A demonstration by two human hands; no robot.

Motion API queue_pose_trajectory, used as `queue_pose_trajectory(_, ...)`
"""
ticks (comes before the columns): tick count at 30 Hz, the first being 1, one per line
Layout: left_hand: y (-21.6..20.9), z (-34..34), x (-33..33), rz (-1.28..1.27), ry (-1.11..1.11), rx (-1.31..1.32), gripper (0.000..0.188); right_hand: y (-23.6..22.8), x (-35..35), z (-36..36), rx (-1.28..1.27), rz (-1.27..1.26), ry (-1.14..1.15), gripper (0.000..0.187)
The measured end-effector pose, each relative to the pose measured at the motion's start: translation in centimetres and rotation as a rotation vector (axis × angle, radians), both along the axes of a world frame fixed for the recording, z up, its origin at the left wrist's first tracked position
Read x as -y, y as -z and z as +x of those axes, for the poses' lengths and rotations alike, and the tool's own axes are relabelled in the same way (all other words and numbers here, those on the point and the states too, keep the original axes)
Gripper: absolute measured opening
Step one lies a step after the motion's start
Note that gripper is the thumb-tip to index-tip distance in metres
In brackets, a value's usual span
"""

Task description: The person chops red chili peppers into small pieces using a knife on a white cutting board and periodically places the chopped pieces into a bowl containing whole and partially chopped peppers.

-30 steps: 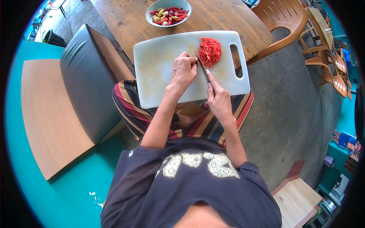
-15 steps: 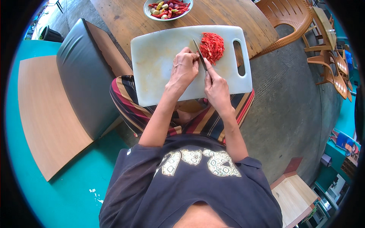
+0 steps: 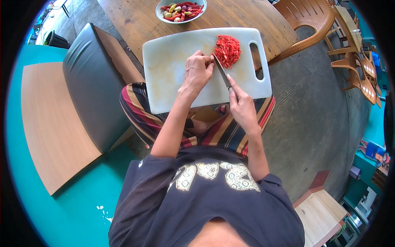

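Observation:
A white cutting board (image 3: 168, 78) lies across my lap and the near edge of the wooden table. My right hand (image 3: 243, 108) grips a knife (image 3: 222, 71) by its handle, the blade slanting up and left to my left fingertips. Over the middle of the board, my left hand (image 3: 196, 74) is closed, its fingertips pinching a small red piece of chili (image 3: 212, 57) beside the blade's tip. A heap of sliced red chili (image 3: 228, 50) sits just right of the blade. Most of the pinched piece is hidden by my fingers.
On the wooden table (image 3: 234, 16) stands a white bowl (image 3: 181, 21) of red chilies, shallots and garlic. A brown plastic chair (image 3: 308, 20) is at the table's right. To my left is a dark cushioned seat back (image 3: 92, 86). The board's handle slot is at its right end.
My right hand has drawn the knife back toward me and to the right, so its tip now sits lower, near my left fingertips. My left hand stays almost in place.

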State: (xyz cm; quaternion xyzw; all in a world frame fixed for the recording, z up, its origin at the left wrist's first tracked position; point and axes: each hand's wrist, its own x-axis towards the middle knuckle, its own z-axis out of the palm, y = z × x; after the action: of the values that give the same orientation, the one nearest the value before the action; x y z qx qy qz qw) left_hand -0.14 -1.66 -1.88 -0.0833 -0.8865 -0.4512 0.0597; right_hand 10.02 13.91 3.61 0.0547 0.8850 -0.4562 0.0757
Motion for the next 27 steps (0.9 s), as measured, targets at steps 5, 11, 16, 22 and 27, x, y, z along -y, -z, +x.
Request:
queue_pose_trajectory(5,0.2,0.0,-0.4,0.014,0.005,0.012,0.017,0.1,0.2,-0.9,-0.008,0.045,0.013,0.042)
queue_pose_trajectory(11,0.1,-0.1,-0.1,0.000,0.002,0.029,0.017,0.5,0.9,-0.4,-0.026,0.059,0.002,0.043)
queue_pose_trajectory(16,-0.1,0.0,0.1,0.049,0.000,0.041,0.017,0.9,0.8,-0.4,-0.058,0.050,-0.003,0.044)
queue_pose_trajectory(22,-0.4,0.0,0.2,-0.018,0.020,-0.004,0.016,0.3,1.1,-2.0,-0.017,0.034,-0.020,0.043)
queue_pose_trajectory(27,-0.6,-0.1,-0.2,0.092,-0.004,0.086,0.016,1.5,2.0,-3.7,-0.115,0.086,-0.034,0.045)
